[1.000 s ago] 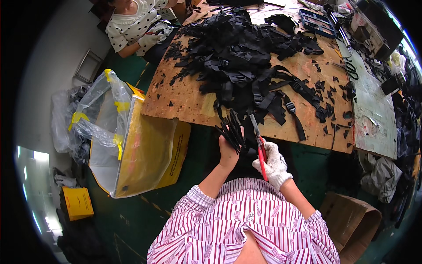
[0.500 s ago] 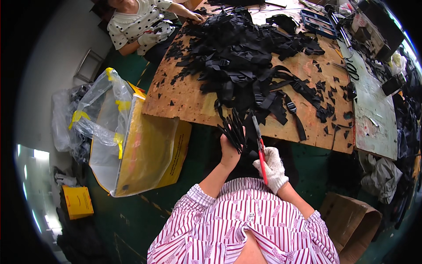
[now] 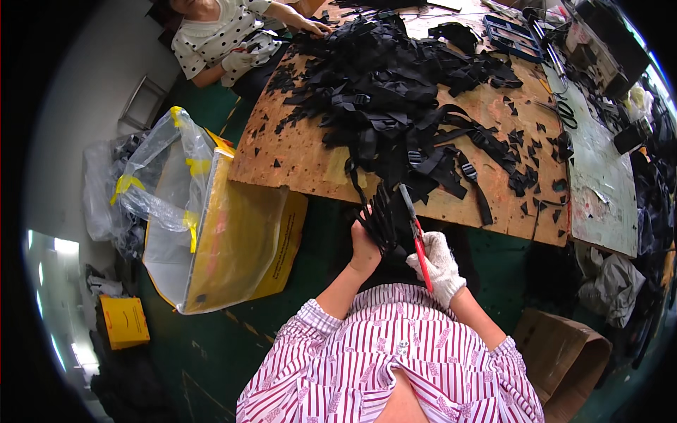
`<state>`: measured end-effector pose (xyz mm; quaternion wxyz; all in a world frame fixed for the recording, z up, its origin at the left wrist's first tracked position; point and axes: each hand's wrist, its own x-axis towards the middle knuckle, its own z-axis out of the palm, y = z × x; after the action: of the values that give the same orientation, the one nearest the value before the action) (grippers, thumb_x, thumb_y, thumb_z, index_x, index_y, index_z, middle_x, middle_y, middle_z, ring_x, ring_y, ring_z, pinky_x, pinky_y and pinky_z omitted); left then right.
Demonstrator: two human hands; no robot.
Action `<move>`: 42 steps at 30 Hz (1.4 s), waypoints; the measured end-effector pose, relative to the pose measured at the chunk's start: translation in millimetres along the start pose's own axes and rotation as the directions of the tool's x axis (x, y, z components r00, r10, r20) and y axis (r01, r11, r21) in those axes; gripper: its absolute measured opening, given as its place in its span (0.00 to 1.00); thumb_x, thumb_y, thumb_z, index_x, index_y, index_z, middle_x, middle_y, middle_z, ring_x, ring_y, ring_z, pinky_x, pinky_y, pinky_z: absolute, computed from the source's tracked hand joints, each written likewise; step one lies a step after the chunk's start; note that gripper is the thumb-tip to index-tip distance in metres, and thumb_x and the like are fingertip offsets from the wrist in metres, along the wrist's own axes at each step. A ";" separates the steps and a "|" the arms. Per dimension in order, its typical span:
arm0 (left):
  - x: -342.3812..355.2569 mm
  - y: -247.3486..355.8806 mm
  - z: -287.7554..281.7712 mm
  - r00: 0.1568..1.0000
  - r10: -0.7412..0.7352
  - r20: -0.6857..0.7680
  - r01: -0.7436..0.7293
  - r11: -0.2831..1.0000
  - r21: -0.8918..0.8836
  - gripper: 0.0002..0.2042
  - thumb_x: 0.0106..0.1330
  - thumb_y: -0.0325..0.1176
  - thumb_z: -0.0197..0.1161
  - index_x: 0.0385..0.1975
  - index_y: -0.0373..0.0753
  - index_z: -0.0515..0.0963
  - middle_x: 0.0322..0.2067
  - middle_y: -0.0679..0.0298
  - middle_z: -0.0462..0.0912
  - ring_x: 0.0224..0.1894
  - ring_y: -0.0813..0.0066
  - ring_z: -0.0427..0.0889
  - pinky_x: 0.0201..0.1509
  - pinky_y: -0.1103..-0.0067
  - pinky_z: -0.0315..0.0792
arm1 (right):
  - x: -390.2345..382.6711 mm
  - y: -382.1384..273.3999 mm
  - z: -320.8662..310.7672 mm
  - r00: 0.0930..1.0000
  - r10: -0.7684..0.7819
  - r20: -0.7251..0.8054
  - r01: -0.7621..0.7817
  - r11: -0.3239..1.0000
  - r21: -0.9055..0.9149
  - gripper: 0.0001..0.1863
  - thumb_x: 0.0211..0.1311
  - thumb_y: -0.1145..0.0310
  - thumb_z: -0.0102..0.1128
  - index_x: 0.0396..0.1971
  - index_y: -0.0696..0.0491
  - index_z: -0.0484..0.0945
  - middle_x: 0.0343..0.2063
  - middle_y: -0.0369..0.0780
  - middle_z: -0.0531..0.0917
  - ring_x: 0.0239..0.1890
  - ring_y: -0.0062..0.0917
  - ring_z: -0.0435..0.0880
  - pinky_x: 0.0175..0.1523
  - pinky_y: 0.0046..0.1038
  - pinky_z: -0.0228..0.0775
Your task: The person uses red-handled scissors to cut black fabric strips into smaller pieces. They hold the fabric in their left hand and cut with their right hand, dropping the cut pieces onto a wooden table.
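My bare left hand [image 3: 365, 247] is closed around a bundle of thin black strips [image 3: 381, 215] just below the table's front edge. My right hand [image 3: 437, 266], in a white knitted glove, grips red-handled scissors [image 3: 420, 247], their metal blades angled up beside the bundle toward the edge. Beyond both hands, a large heap of black straps, fabric pieces and plastic buckles [image 3: 374, 84] covers much of the wooden table [image 3: 275, 173], with small black scraps scattered around it. A strap [image 3: 479, 201] with a buckle trails toward the front edge, right of the scissors.
A co-worker [image 3: 211, 49] in a dotted top sits at the upper left. Left stands a yellow bin [image 3: 240, 247] with plastic wrap, plus a small yellow box [image 3: 123, 321]. Right are a pale green board [image 3: 599, 204], a blue rack [image 3: 511, 39], cables and a cardboard box [image 3: 564, 359].
The co-worker's bare hand has reached out to the far left of the heap. The strips in my left hand have shifted and turned more upright; my right hand with the scissors has moved only slightly.
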<state>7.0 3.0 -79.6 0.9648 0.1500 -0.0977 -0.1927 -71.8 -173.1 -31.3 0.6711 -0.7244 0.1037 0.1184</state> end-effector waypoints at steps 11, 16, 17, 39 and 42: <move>-13.6 3.7 0.0 0.984 0.144 -0.103 -0.067 0.840 0.539 0.10 0.69 0.37 0.48 0.46 0.42 0.71 0.44 0.64 0.74 0.50 0.69 0.74 0.58 0.72 0.67 | 9.9 -33.0 -8.7 0.978 0.200 -0.058 -0.177 0.945 0.276 0.19 0.51 0.72 0.62 0.41 0.54 0.63 0.22 0.33 0.70 0.16 0.15 0.68 0.18 0.17 0.65; -8.1 50.6 17.6 0.933 0.343 -0.107 -0.159 0.661 0.733 0.17 0.63 0.36 0.58 0.52 0.45 0.68 0.52 0.63 0.71 0.53 0.65 0.72 0.56 0.68 0.68 | 15.9 -25.8 -25.4 0.975 0.126 -0.184 -0.071 0.958 0.278 0.21 0.50 0.71 0.66 0.39 0.53 0.63 0.22 0.33 0.71 0.15 0.14 0.68 0.19 0.17 0.65; -0.5 60.0 33.4 0.904 0.410 -0.125 -0.133 0.545 0.828 0.15 0.65 0.36 0.57 0.50 0.44 0.68 0.47 0.62 0.73 0.50 0.66 0.73 0.54 0.71 0.69 | 15.2 -24.9 -29.0 0.974 0.126 -0.186 -0.075 0.963 0.257 0.20 0.50 0.71 0.66 0.38 0.52 0.63 0.22 0.33 0.71 0.16 0.13 0.68 0.19 0.17 0.65; -3.8 112.7 83.8 0.894 0.344 -0.289 -0.019 0.671 0.741 0.20 0.46 0.21 0.62 0.41 0.38 0.69 0.25 0.72 0.66 0.30 0.78 0.70 0.42 0.76 0.71 | 105.6 -44.7 -3.7 0.895 -0.404 -0.190 0.326 0.881 -0.342 0.22 0.49 0.66 0.68 0.39 0.51 0.65 0.27 0.40 0.80 0.29 0.30 0.80 0.36 0.30 0.71; -3.8 93.5 65.3 0.923 0.252 -0.291 -0.004 0.762 0.648 0.15 0.51 0.22 0.64 0.39 0.41 0.71 0.24 0.72 0.66 0.25 0.80 0.68 0.38 0.78 0.69 | 134.7 -33.5 1.7 0.792 -0.584 -0.180 0.467 0.768 -0.438 0.24 0.50 0.66 0.65 0.46 0.52 0.66 0.34 0.44 0.81 0.36 0.41 0.80 0.42 0.35 0.72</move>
<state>19.5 70.5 11.6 0.8687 0.4927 0.0116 -0.0498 66.5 -167.7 -41.6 0.5032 -0.8463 -0.0273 -0.1728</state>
